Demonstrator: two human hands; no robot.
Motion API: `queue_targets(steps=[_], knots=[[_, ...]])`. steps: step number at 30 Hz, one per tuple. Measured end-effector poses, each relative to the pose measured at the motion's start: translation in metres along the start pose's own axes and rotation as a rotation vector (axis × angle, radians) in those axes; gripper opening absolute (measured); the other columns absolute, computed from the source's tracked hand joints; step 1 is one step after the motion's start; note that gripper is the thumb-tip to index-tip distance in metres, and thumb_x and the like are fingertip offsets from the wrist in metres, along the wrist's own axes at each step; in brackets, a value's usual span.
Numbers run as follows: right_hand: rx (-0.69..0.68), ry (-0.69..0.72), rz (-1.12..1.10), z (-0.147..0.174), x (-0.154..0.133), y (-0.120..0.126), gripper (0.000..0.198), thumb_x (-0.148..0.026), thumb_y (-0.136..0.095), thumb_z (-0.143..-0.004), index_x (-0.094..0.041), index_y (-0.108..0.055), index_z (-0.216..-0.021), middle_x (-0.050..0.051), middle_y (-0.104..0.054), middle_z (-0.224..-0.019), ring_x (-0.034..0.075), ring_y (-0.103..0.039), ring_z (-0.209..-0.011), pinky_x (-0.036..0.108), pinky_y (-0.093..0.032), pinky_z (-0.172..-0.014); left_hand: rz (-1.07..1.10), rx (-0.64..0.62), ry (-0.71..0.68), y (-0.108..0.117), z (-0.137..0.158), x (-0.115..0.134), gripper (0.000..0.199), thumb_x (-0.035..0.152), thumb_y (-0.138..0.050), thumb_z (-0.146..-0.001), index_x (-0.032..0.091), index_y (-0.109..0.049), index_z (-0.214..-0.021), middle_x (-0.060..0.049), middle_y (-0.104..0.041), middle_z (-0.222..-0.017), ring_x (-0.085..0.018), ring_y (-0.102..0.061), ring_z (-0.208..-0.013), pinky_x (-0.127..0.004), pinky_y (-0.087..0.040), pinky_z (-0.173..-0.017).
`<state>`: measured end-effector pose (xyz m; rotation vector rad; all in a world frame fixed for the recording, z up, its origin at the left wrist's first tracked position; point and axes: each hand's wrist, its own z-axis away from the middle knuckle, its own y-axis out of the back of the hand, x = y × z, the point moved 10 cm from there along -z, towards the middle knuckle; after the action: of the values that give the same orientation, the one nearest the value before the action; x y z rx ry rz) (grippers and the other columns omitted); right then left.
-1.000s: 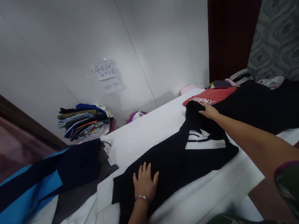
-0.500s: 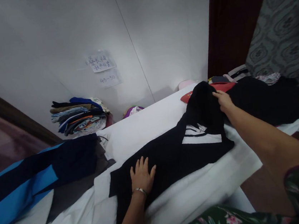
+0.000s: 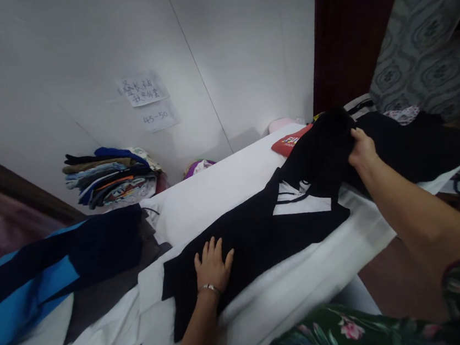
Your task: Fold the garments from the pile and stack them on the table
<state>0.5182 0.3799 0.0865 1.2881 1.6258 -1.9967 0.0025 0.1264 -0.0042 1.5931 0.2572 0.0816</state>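
A black hooded top (image 3: 257, 230) with a white panel at the neck lies spread across the white surface. My left hand (image 3: 213, 266), wearing a silver bracelet, rests flat on its lower body with the fingers spread. The top's dark hood is raised at the right, where my right hand (image 3: 362, 146) grips its edge between closed fingers. Part of the hood covers a red cloth with printed letters (image 3: 288, 142) behind it.
A stack of folded clothes (image 3: 116, 177) stands against the wall at the back left. Blue and navy garments (image 3: 101, 251) lie at the left, white cloth (image 3: 103, 336) in front of them. More black clothing (image 3: 410, 146) is heaped at the right. Two paper notes (image 3: 144, 91) hang on the wall.
My right hand has pulled the hood further right, uncovering more of the red cloth's lettering. My left hand stays flat on the top. The whole view has shifted slightly.
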Motion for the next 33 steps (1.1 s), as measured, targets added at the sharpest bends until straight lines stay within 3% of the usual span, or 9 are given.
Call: queue_targets(steps=[5,9,17,21,25,29,31,33], knots=[[-0.007,-0.002,0.031,0.004,-0.004,0.011,0.013,-0.007,-0.050,-0.076,-0.020,-0.052,-0.075,-0.004,-0.058,-0.065,0.012,-0.055,-0.064,0.028,-0.047,-0.070,0.020,0.007,-0.003,0.001,0.000,0.000,0.056,0.048,-0.036,-0.094,0.019,-0.045,-0.141,-0.010,-0.038,-0.151,-0.029,-0.032,-0.139,-0.056,-0.024,-0.111],[-0.040,0.005,0.046,0.013,-0.008,0.004,0.012,-0.008,-0.053,-0.077,-0.020,-0.053,-0.075,-0.004,-0.058,-0.065,0.011,-0.054,-0.064,0.027,-0.046,-0.070,0.039,0.019,-0.004,0.003,0.000,0.001,0.055,0.047,-0.036,-0.093,0.020,-0.046,-0.140,-0.010,-0.039,-0.150,-0.030,-0.033,-0.139,-0.056,-0.025,-0.111],[-0.394,0.103,0.164,0.063,-0.009,-0.061,0.014,-0.017,-0.069,-0.073,-0.018,-0.060,-0.084,-0.003,-0.064,-0.074,0.010,-0.057,-0.069,0.025,-0.046,-0.072,0.028,-0.001,0.006,0.004,0.000,0.001,0.056,0.047,-0.036,-0.094,0.020,-0.045,-0.141,-0.010,-0.038,-0.151,-0.029,-0.033,-0.139,-0.056,-0.024,-0.111],[-0.624,0.159,0.337,0.117,0.007,-0.093,0.021,-0.025,-0.073,-0.071,-0.020,-0.064,-0.089,-0.003,-0.068,-0.085,0.012,-0.062,-0.081,0.030,-0.048,-0.082,0.036,0.008,0.000,0.005,0.001,0.002,0.055,0.047,-0.035,-0.094,0.021,-0.045,-0.141,-0.010,-0.039,-0.151,-0.029,-0.033,-0.139,-0.055,-0.025,-0.111],[-1.085,0.322,0.672,0.212,0.045,-0.122,0.017,-0.030,-0.059,-0.084,-0.023,-0.064,-0.099,0.005,-0.068,-0.114,0.020,-0.061,-0.107,0.042,-0.045,-0.097,0.031,0.006,0.003,0.003,0.001,0.001,0.055,0.048,-0.034,-0.094,0.020,-0.045,-0.141,-0.010,-0.038,-0.151,-0.029,-0.033,-0.139,-0.055,-0.024,-0.111],[-1.536,0.523,0.891,0.308,0.103,-0.116,0.022,-0.023,-0.045,-0.091,-0.021,-0.063,-0.104,0.009,-0.062,-0.127,0.020,-0.053,-0.122,0.042,-0.040,-0.105,0.025,0.007,0.003,0.002,0.000,0.001,0.056,0.048,-0.034,-0.094,0.020,-0.044,-0.141,-0.010,-0.038,-0.151,-0.029,-0.032,-0.139,-0.055,-0.024,-0.111],[-1.640,0.546,0.994,0.330,0.129,-0.105,0.025,-0.020,-0.043,-0.091,-0.020,-0.063,-0.105,0.010,-0.061,-0.129,0.021,-0.050,-0.126,0.043,-0.039,-0.106,0.027,0.004,0.003,0.002,0.001,0.002,0.056,0.048,-0.034,-0.094,0.019,-0.044,-0.141,-0.010,-0.038,-0.151,-0.029,-0.032,-0.139,-0.056,-0.023,-0.112],[-1.644,0.560,1.072,0.336,0.143,-0.097,0.026,-0.019,-0.042,-0.091,-0.019,-0.063,-0.107,0.010,-0.058,-0.132,0.021,-0.047,-0.129,0.043,-0.038,-0.107,0.033,0.000,0.004,0.002,0.002,0.003,0.056,0.048,-0.034,-0.094,0.019,-0.044,-0.141,-0.010,-0.037,-0.151,-0.029,-0.032,-0.139,-0.055,-0.023,-0.112]])
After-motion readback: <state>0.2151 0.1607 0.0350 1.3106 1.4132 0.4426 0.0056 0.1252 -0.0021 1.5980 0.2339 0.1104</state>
